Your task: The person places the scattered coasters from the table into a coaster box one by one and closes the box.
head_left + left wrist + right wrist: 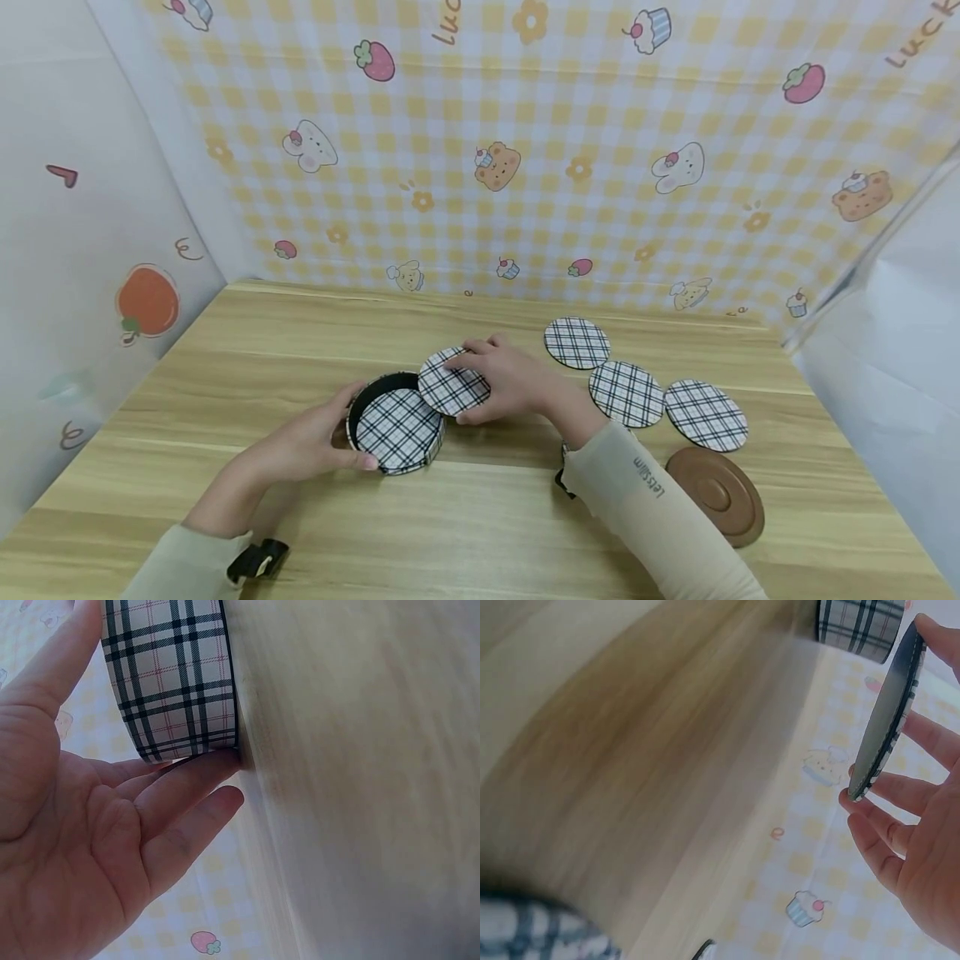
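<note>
On the pale wood-grain counter (480, 533), a round brown ridged disc (715, 497) lies at the near right. The left hand (307, 442) grips a round, open-topped black-and-white plaid holder (172, 675) — thumb on its near side. The right hand's (517, 379) fingers pinch a thin round plaid coaster (448, 385) by its edge, raised just beside the holder's rim. Rightward lie three matching coasters (627, 393) — the farthest near a yellow-checked, cartoon-printed backdrop (480, 108).
</note>
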Demonstrator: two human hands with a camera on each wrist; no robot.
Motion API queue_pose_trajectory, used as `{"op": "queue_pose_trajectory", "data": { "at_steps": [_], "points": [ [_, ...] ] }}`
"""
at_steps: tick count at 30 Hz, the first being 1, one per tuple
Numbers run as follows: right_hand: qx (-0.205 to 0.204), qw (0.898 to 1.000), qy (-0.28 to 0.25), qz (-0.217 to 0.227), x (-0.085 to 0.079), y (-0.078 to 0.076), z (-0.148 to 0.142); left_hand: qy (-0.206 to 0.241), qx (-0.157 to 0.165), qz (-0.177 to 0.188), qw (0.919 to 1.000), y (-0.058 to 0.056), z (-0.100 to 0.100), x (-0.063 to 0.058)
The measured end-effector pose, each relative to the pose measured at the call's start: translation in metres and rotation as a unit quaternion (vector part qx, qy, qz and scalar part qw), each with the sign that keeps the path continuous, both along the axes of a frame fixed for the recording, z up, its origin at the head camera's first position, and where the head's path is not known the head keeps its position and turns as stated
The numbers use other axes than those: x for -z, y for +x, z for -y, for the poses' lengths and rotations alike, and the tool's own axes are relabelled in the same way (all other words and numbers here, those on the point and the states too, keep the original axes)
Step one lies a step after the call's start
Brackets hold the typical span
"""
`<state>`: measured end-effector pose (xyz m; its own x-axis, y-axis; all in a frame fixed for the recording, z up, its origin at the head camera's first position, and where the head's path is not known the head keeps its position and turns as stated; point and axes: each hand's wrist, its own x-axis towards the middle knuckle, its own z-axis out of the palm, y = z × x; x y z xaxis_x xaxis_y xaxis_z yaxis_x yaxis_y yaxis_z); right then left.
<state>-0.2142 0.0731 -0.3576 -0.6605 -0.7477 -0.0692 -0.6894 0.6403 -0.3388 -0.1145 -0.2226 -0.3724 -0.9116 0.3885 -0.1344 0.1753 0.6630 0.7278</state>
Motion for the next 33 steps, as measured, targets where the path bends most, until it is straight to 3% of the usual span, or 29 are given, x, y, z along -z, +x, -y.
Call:
{"op": "queue_pose_trajectory", "data": {
  "at_steps": [7, 17, 24, 33],
  "points": [
    [-0.025, 1.0, -0.016, -0.01, -0.001, 0.008, 0.014, 0.008, 0.003, 0.002, 1.0, 0.0, 0.0, 0.001],
    [-0.049, 0.998, -0.006, -0.024, -0.002, 0.019, 0.035, 0.021, 0.013, 0.003, 0.9997, -0.001, 0.0, 0.001],
    [-0.066, 0.996, 0.015, -0.061, 0.0, 0.025, 0.049, 0.022, 0.022, -0.003, 0.9995, -0.001, 0.0, 0.0],
    [-0.077, 0.995, 0.024, -0.064, 0.003, 0.03, 0.061, 0.03, 0.024, 0.001, 0.9993, -0.001, 0.002, 0.002]
  ]
}}
